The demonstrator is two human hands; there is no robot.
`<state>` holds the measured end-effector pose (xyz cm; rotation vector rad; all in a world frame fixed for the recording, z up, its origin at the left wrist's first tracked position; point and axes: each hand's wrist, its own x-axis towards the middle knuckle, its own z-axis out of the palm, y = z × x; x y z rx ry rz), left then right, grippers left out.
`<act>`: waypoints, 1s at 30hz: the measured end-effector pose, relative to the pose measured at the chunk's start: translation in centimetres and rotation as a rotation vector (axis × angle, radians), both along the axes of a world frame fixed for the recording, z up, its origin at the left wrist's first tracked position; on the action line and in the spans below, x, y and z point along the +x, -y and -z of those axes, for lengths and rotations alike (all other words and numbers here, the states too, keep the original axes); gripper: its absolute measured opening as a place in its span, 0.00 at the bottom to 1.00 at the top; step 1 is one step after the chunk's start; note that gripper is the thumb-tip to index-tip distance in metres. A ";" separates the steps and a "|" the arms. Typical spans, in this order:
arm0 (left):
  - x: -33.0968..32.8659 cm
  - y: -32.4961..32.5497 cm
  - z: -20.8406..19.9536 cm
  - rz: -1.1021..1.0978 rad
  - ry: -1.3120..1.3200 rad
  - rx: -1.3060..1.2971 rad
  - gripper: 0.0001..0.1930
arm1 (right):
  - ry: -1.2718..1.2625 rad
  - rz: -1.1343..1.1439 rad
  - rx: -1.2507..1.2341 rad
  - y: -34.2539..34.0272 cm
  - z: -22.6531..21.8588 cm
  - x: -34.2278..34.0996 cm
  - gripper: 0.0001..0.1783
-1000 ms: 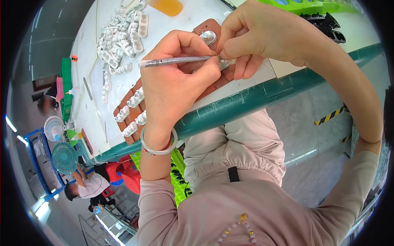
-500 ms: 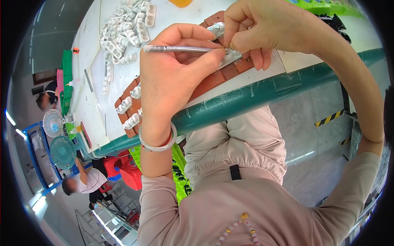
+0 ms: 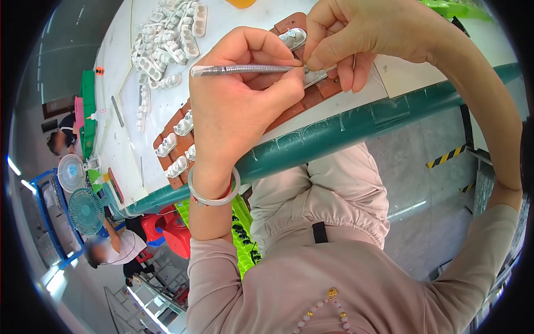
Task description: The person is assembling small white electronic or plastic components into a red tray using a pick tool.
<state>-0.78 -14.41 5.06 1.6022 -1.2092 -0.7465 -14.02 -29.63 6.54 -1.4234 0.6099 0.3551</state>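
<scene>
My left hand (image 3: 233,106) grips a slim, silvery, pen-like tool (image 3: 239,69) with a ribbed shaft. The tool lies level, its tip between my two hands. My right hand (image 3: 356,42) is closed in a pinch right at that tip; what its fingertips hold is too small and hidden to name. Beneath them a small white moulded piece (image 3: 313,78) rests on a reddish-brown segmented strip (image 3: 311,97), partly covered by my fingers. Another white piece with small round fittings (image 3: 293,39) sits farther up the strip. Several similar white pieces (image 3: 177,166) stand on its left end.
A heap of white moulded parts (image 3: 167,39) lies on the white table (image 3: 125,150) at far left. A green rounded edge (image 3: 334,123) runs along the table's near side. Thin metal tools (image 3: 117,111) lie at left. Two people and fans (image 3: 86,209) are beyond.
My right fingertips have shifted slightly left and down onto the tool's tip. The tool in my left hand has tilted a little, its back end lower.
</scene>
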 end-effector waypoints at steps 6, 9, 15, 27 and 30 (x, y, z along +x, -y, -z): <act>0.0 0.2 0.5 0.033 0.098 -0.063 0.07 | -0.009 0.020 -0.040 -0.3 -0.2 -0.1 0.10; 0.3 0.1 0.3 0.012 0.034 0.000 0.07 | 0.000 -0.034 -0.127 -0.3 -0.4 0.3 0.09; 1.7 -1.0 -2.6 -0.170 -0.117 -0.089 0.08 | 0.862 -0.125 -0.651 -1.6 1.7 -0.7 0.10; 1.7 -1.5 -1.0 0.010 0.004 0.090 0.11 | -0.024 0.047 -0.162 -1.0 0.2 0.8 0.09; 1.5 -1.5 -0.8 0.007 -0.020 0.080 0.11 | -0.043 0.001 -0.287 -1.5 -0.6 0.8 0.10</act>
